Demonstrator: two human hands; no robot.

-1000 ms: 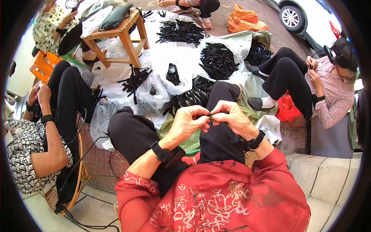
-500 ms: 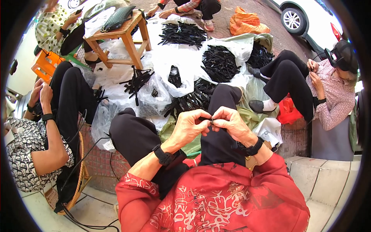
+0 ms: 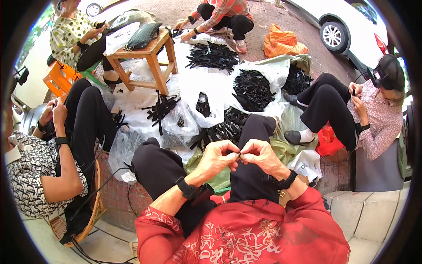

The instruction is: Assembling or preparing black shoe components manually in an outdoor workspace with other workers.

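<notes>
My left hand (image 3: 219,159) and my right hand (image 3: 262,157) meet above my lap, with thumbs and fingertips pinched together. Between the fingertips is a small dark piece (image 3: 240,156), held from both sides. It is too small and too covered to tell its kind. Just beyond my knees, black strip-like pieces (image 3: 224,128) lie heaped on plastic sheeting. A larger pile of such black strips (image 3: 252,90) fills an opened white bag (image 3: 282,66). Another loose pile (image 3: 161,110) sits further left.
A wooden stool (image 3: 151,59) carries a dark bag (image 3: 143,35). Co-workers sit at left and right, and others are at the far side. An orange sack (image 3: 283,42), a red bag (image 3: 327,140) and a parked white car (image 3: 347,22) are also around. Cables run beside the wicker chair (image 3: 96,198).
The surroundings sit lower in the picture, as my view has tilted up. Both my hands stay pinched together on the small dark piece, with slightly shifted fingers.
</notes>
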